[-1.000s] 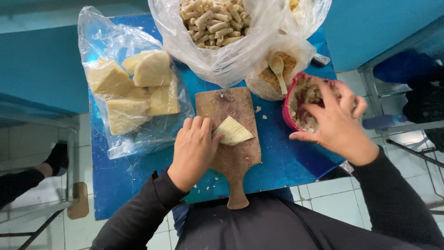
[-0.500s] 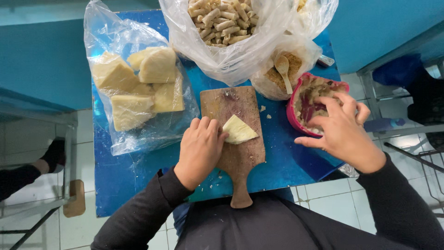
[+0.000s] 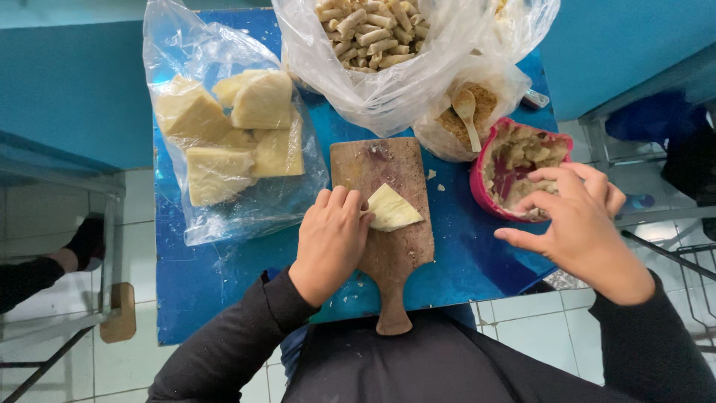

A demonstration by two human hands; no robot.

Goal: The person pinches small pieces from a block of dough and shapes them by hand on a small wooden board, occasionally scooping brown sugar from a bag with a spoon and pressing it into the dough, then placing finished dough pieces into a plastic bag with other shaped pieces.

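A pale yellow dough sheet [image 3: 391, 208] lies folded into a triangle on a wooden cutting board [image 3: 394, 254]. My left hand [image 3: 329, 240] rests on the board's left side, fingertips on the sheet's edge. My right hand [image 3: 579, 221] hovers at the near rim of a pink bowl [image 3: 477, 184] of brownish filling, fingers pinched together above it; whether they grip filling I cannot see.
On the blue table [image 3: 201, 276]: a clear bag of stacked pale sheets [image 3: 231, 142] at the left, a bag of rolled pieces [image 3: 373, 33] at the back, a bag of brown crumbs with a wooden spoon [image 3: 467, 113]. Tiled floor lies below.
My right hand has drawn back from inside the pink bowl to its near rim. My left hand stays on the sheet.
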